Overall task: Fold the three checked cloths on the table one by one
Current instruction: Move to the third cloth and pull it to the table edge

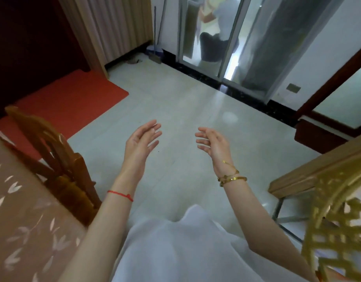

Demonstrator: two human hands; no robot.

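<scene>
The left hand (142, 139) and right hand (213, 143) hang over the floor (175, 98), each grip spread and holding nothing. No checked cloths show; maybe they lie on the tabletop (22, 210) at the left, so turning there probably comes next.

No text, label, brand, number or sign can be read anywhere here.

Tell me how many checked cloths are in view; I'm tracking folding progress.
0. None shows; both hands, left hand and right hand, are empty over the floor. Cloths may lie out of frame.
</scene>
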